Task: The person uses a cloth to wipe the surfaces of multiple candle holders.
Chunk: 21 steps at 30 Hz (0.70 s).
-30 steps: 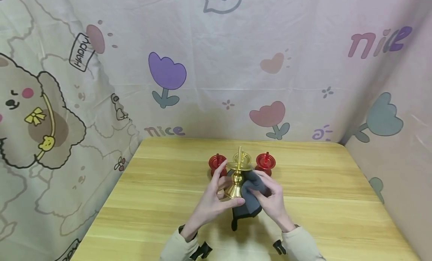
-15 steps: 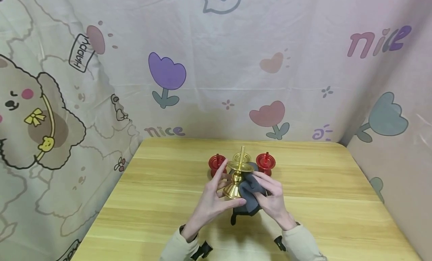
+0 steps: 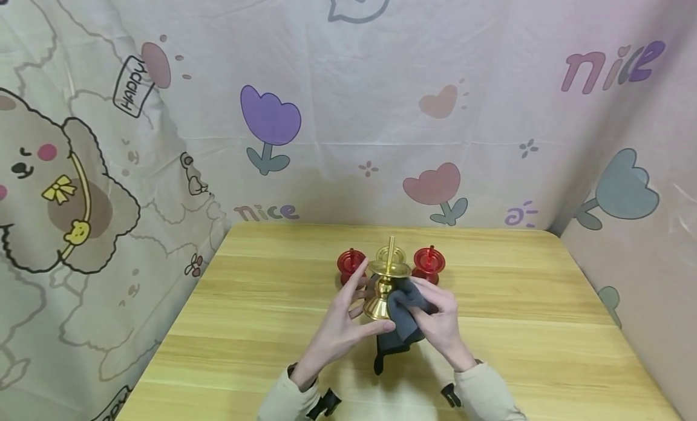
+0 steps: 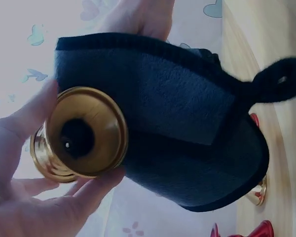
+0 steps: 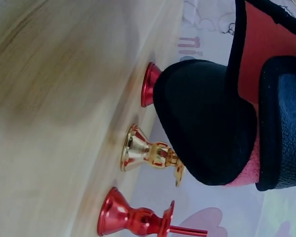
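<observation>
A shiny gold candlestick [image 3: 383, 288], with a wide drip pan and a thin upright stem on top, is held over the table by my left hand [image 3: 340, 327]. The thumb and fingers grip its flared base; the left wrist view shows the hollow underside [image 4: 101, 113] of that base. In my right hand [image 3: 443, 321] a dark grey cloth [image 3: 404, 315] is pinched and bunched against the candlestick's right side. Black binding edges the cloth, and a black loop [image 4: 267, 94] hangs from one corner. Red patches [image 5: 259, 54] of it show in the right wrist view.
Behind the hands stand a red candlestick [image 3: 351, 262] on the left, another gold candlestick [image 3: 396, 251] in the middle and a second red candlestick [image 3: 429, 262] on the right. The wooden table [image 3: 245, 300] meets a patterned cloth backdrop [image 3: 337, 118] at its far edge.
The held candlestick has shifted slightly to the right since a second ago. The cloth's hanging corner rose a little, then dropped again. Both hands keep their holds.
</observation>
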Motion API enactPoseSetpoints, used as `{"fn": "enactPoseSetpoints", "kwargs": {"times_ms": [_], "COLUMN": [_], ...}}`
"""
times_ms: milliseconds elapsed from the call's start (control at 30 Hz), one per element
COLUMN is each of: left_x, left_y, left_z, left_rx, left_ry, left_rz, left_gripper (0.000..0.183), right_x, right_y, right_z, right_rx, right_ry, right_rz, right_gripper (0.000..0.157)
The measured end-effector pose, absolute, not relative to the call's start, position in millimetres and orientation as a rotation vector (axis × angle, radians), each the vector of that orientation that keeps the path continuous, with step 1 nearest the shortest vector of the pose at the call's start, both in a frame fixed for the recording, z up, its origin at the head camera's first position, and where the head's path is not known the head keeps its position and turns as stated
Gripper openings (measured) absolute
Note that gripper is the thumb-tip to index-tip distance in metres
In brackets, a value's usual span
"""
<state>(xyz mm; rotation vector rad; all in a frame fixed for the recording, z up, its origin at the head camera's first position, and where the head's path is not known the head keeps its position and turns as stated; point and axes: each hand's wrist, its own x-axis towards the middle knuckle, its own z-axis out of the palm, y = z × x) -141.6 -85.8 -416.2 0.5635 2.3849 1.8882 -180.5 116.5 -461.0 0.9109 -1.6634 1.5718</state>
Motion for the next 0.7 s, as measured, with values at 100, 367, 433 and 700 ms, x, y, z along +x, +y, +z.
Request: {"fn": "enactPoseSetpoints", "kwargs": {"times_ms": [100,367,433,700], "left_x": [-143.2,-145.5,-146.1,-147.7], "left_y": [-86.2,-90.0,-89.4,-89.0], "left_z": [-417.6,-421.1,-421.5,-420.7], "left_rx": [0.625,0.741,0.695,0.759], "left_ry": [2.392,2.301,2.305,2.369], "left_rz": [1.933,1.918,1.882,1.951], "left_gripper": [0.105,0.097,0.101,0.107], "right_x": [-181.2,-177.2,-177.6,-178.7], "right_y": [115.4,117.3,116.5,112.3], "right_z": [-460.2,-461.0,-462.9,-461.3], "right_rx": [0.911,0.764,0.760,0.834], "right_ry": [-1.643,-1.719,-1.720,-1.669], "right_rz": [1.524,1.777,1.755,1.623], "right_gripper": [0.033,0.036,0.036,0.038]}}
